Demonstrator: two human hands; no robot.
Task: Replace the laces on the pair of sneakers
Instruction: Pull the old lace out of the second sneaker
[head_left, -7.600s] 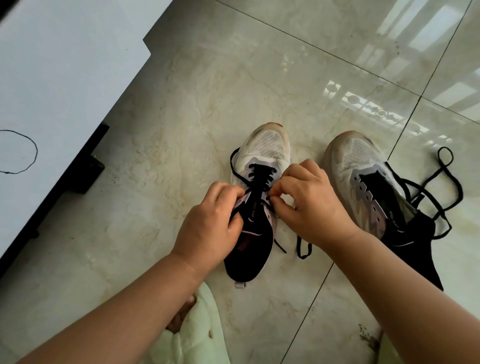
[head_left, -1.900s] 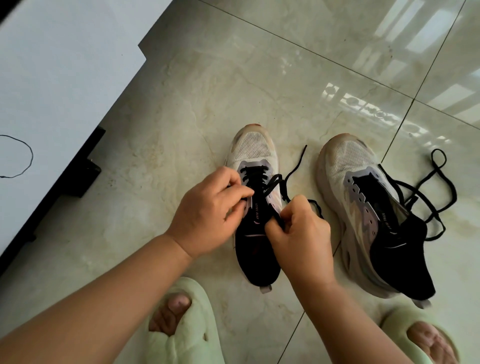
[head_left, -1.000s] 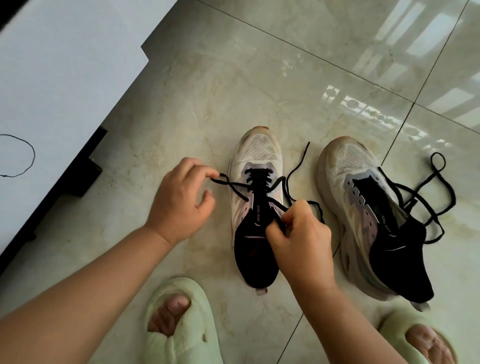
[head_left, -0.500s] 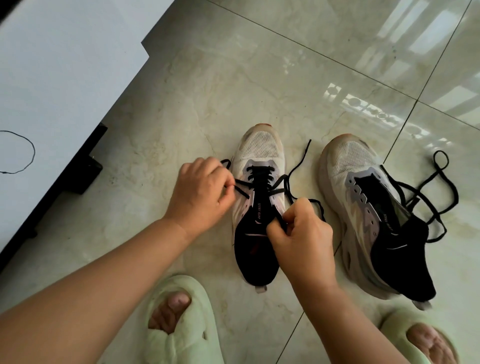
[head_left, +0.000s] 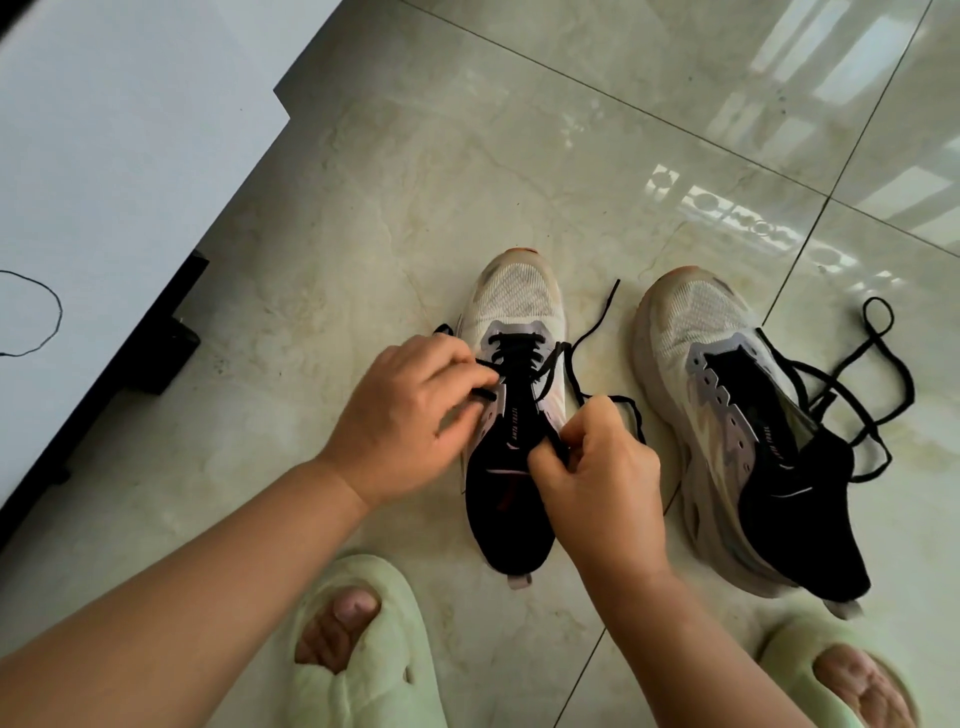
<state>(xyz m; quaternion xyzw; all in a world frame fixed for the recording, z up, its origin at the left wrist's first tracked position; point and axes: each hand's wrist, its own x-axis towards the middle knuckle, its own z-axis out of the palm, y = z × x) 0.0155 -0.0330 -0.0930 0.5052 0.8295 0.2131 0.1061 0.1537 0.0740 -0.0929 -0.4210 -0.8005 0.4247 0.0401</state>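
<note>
Pinching one end of the black lace (head_left: 558, 364) against the left edge of the half-laced sneaker (head_left: 511, 415) at the centre of the frame, the left hand (head_left: 410, 415) has its fingers curled closed on it. The right hand (head_left: 602, 467) is closed on the same lace's other side over the sneaker's tongue, its free end trailing toward upper right. The second sneaker (head_left: 727, 426) lies just right, unlaced, a loose black lace (head_left: 852, 384) beside it on the tiled floor (head_left: 363, 208).
</note>
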